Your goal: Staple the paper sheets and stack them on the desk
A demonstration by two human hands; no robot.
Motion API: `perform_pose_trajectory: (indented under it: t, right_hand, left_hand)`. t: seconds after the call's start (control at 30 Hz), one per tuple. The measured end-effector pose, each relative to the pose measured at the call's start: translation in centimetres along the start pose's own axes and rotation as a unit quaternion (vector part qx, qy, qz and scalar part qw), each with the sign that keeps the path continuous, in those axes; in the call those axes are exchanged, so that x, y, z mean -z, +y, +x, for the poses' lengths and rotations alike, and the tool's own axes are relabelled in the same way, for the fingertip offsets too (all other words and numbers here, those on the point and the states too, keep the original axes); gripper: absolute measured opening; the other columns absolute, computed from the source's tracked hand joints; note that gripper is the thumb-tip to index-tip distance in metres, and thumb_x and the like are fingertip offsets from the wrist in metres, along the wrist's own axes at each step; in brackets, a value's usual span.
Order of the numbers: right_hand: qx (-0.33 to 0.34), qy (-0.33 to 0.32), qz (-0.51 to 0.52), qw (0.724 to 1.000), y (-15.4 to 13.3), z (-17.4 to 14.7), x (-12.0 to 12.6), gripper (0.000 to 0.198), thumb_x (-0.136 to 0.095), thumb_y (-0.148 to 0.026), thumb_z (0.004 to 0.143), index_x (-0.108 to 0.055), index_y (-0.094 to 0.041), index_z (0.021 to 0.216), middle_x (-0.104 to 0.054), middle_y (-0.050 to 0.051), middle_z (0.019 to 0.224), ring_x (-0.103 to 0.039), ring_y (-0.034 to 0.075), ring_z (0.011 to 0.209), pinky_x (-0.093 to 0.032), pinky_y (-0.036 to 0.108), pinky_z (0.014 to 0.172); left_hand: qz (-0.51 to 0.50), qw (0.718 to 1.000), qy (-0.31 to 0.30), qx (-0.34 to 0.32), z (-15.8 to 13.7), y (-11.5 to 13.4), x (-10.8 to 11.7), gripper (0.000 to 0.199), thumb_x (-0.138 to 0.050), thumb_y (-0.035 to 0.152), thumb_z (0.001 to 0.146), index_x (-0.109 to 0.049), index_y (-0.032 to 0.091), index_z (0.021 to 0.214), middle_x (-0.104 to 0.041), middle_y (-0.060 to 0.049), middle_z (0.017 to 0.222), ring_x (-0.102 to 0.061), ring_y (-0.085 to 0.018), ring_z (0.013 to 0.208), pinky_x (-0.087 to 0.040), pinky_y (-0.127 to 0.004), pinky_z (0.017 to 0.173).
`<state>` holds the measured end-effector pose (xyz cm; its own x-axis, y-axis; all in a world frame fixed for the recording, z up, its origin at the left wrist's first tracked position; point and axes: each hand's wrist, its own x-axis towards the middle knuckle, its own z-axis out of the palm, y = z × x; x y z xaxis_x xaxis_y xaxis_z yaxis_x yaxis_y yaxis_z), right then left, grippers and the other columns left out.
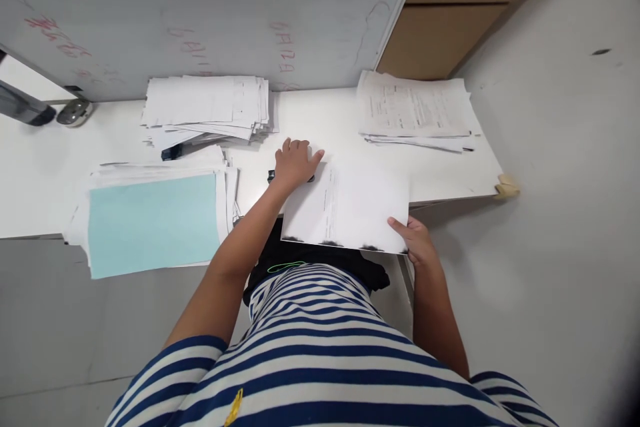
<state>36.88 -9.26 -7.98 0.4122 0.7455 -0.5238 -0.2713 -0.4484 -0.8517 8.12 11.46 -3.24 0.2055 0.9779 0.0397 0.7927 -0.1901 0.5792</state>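
White sheets of paper extend over the table's front edge, with dark smudges along their near edge. My right hand pinches their near right corner, thumb on top and fingers below. At the far left corner of the paper, my left hand lies palm down with fingers and thumb apart. Under its palm is a small black object, mostly covered, so its kind is unclear. Left of that hand lies a paper stack with a light-blue sheet on top.
A thick pile of white papers lies at the back, with a dark object by its near edge. Printed papers lie at the back right. Behind the white table stands a whiteboard. A dark cylinder is at far left.
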Motion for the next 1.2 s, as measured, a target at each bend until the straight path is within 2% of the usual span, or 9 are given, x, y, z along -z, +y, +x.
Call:
perform_pose_trajectory:
  t: [0.17,0.4,0.53,0.6,0.67,0.77,0.9,1.03,1.2]
  right_hand:
    - [0.005,-0.004,-0.016,1.000,0.1,-0.1,0.2,0.056,-0.099,-0.047,0.050,-0.078,-0.016,0.092,-0.081,0.007,0.089,-0.075,0.022,0.072,-0.061,0.032,0.065]
    - [0.001,0.003,-0.017,1.000,0.1,0.0,0.2,0.057,-0.100,-0.048,0.048,-0.078,-0.016,0.089,-0.081,0.006,0.086,-0.074,0.021,0.068,-0.060,0.032,0.064]
    - [0.000,-0.005,0.010,1.000,0.4,0.0,-0.1,0.056,-0.100,-0.046,0.050,-0.079,-0.017,0.093,-0.082,0.006,0.088,-0.075,0.020,0.068,-0.062,0.030,0.064]
    - [0.001,-0.016,0.029,0.999,0.7,-0.1,-0.3,0.057,-0.099,-0.047,0.052,-0.079,-0.017,0.096,-0.082,0.006,0.089,-0.076,0.021,0.071,-0.063,0.031,0.068]
    - [0.003,-0.024,0.042,0.999,1.0,-0.1,-0.5,0.057,-0.099,-0.047,0.053,-0.079,-0.018,0.098,-0.082,0.006,0.089,-0.077,0.022,0.075,-0.064,0.031,0.072]
    - [0.009,-0.020,0.048,0.999,1.2,-0.1,-0.7,0.057,-0.099,-0.048,0.053,-0.080,-0.019,0.098,-0.082,0.005,0.088,-0.077,0.022,0.074,-0.065,0.031,0.071]
    - [-0.005,-0.013,0.033,0.999,0.6,-0.4,-0.1,0.058,-0.101,-0.049,0.048,-0.081,-0.016,0.091,-0.082,0.006,0.085,-0.075,0.018,0.066,-0.063,0.026,0.063]
    - [-0.004,-0.005,0.015,1.000,-0.4,-0.8,1.2,0.056,-0.103,-0.046,0.045,-0.081,-0.016,0.087,-0.082,0.006,0.084,-0.074,0.018,0.063,-0.062,0.026,0.060]
    - [-0.007,0.022,-0.003,1.000,-1.0,-1.4,3.1,0.056,-0.103,-0.047,0.042,-0.080,-0.018,0.084,-0.081,0.005,0.079,-0.073,0.019,0.059,-0.062,0.027,0.056]
  left_hand:
    - [-0.007,1.000,-0.005,-0.003,0.2,-0.6,-0.5,0.049,-0.053,0.056,0.096,-0.060,0.020,0.128,-0.056,-0.021,0.146,-0.023,-0.045,0.155,-0.025,-0.067,0.119]
    - [0.044,0.999,0.002,-0.031,-0.3,0.8,-1.1,0.038,-0.059,0.045,0.094,-0.062,0.018,0.122,-0.048,-0.021,0.154,-0.012,-0.043,0.159,0.000,-0.070,0.125]
    - [-0.024,1.000,0.011,-0.006,-0.5,1.1,0.5,0.040,-0.063,0.046,0.092,-0.064,0.019,0.122,-0.059,-0.020,0.145,-0.029,-0.043,0.154,-0.018,-0.066,0.123]
    - [-0.127,0.989,0.077,-0.017,-1.3,0.9,1.6,0.036,-0.056,0.048,0.097,-0.066,0.021,0.120,-0.065,-0.016,0.135,-0.047,-0.036,0.143,-0.034,-0.056,0.118]
    - [-0.231,0.954,0.190,-0.034,-2.8,0.4,2.4,0.038,-0.042,0.049,0.104,-0.067,0.022,0.113,-0.070,-0.012,0.121,-0.061,-0.027,0.125,-0.045,-0.045,0.109]
    - [-0.262,0.913,0.309,-0.039,-5.8,-1.1,2.8,0.042,-0.036,0.049,0.106,-0.067,0.022,0.100,-0.070,-0.008,0.101,-0.066,-0.022,0.104,-0.049,-0.038,0.099]
    - [-0.156,0.953,0.259,-0.024,-8.6,-3.7,1.9,0.033,-0.046,0.046,0.103,-0.068,0.021,0.103,-0.071,-0.009,0.106,-0.063,-0.024,0.110,-0.046,-0.041,0.103]
    - [-0.154,0.954,0.248,0.072,-8.7,-5.4,1.2,0.033,-0.046,0.043,0.103,-0.066,0.021,0.116,-0.069,-0.011,0.117,-0.060,-0.027,0.119,-0.047,-0.044,0.102]
    - [-0.106,0.972,0.206,0.051,-8.2,-5.5,0.9,0.032,-0.058,0.044,0.097,-0.067,0.024,0.120,-0.069,-0.010,0.124,-0.058,-0.031,0.125,-0.043,-0.050,0.110]
